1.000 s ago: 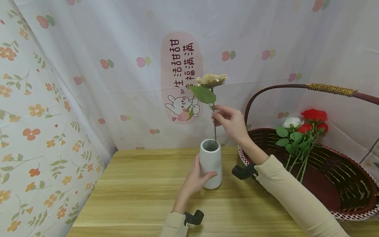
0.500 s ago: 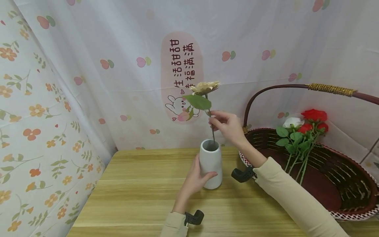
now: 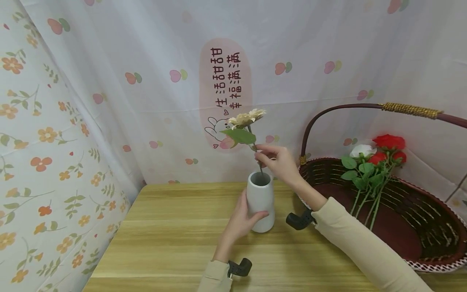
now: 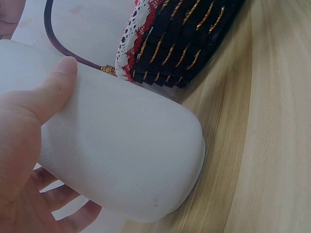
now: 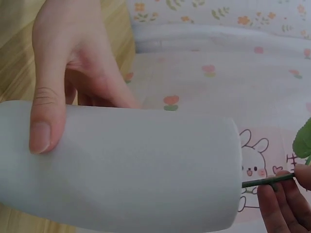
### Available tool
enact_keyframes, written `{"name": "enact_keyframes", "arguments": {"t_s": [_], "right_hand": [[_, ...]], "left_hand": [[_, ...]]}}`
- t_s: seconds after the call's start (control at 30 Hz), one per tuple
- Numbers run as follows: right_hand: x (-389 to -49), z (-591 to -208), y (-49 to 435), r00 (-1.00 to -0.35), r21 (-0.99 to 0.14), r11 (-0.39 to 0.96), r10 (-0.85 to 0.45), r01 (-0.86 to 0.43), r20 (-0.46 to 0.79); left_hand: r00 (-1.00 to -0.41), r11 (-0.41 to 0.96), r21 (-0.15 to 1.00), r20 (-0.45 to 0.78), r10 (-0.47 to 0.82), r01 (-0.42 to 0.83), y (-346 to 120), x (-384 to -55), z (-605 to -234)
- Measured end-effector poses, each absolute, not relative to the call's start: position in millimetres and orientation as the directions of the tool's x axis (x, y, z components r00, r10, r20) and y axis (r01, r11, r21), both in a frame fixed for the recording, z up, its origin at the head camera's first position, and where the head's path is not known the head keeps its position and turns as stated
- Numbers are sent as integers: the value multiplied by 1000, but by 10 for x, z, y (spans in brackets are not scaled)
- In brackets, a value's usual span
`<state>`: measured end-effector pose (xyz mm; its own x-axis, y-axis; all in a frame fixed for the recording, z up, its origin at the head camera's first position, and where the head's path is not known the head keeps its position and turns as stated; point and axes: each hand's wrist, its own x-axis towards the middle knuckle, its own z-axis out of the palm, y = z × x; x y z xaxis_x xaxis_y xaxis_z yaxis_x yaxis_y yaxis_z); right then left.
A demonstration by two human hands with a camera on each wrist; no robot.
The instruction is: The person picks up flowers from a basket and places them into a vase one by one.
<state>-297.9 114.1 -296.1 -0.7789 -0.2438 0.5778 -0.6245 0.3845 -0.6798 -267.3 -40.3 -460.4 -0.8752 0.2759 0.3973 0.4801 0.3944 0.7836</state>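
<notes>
A white vase [image 3: 261,202] stands upright on the wooden table. My left hand [image 3: 243,219] grips it from the left, thumb across its front; the left wrist view shows the thumb and curled fingers round the vase [image 4: 126,141]. Above the mouth, my right hand [image 3: 280,164] pinches the stem of a cream artificial flower [image 3: 246,119] with a green leaf [image 3: 238,136]. The flower leans left, and its lower stem end is hidden inside the vase. In the right wrist view the green stem [image 5: 260,183] runs from the vase mouth to my right fingertips [image 5: 286,204].
A dark woven basket [image 3: 412,243] with a tall arched handle [image 3: 343,106] stands on the right. Red roses [image 3: 389,142] and a white rose [image 3: 363,151] lie in it, stems inward. Behind the wooden table [image 3: 175,227] hangs a printed curtain [image 3: 146,48].
My right hand has moved down and slightly left, lowering the flower further into the vase. The bloom sits lower and leans more to the left. My left hand stays on the vase.
</notes>
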Motion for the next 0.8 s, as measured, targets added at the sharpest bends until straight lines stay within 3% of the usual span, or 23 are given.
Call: {"name": "enact_keyframes", "arguments": {"t_s": [0.53, 0.8], "right_hand": [[-3029, -3189, 1045, -741, -586, 473, -265, -658, 617], [-3006, -3243, 1005, -762, -592, 494, -283, -637, 583]], "left_hand": [[-883, 412, 784, 373, 284, 464, -409, -2688, -4595], [-882, 395, 792, 376, 286, 465, -415, -2690, -4607]]}}
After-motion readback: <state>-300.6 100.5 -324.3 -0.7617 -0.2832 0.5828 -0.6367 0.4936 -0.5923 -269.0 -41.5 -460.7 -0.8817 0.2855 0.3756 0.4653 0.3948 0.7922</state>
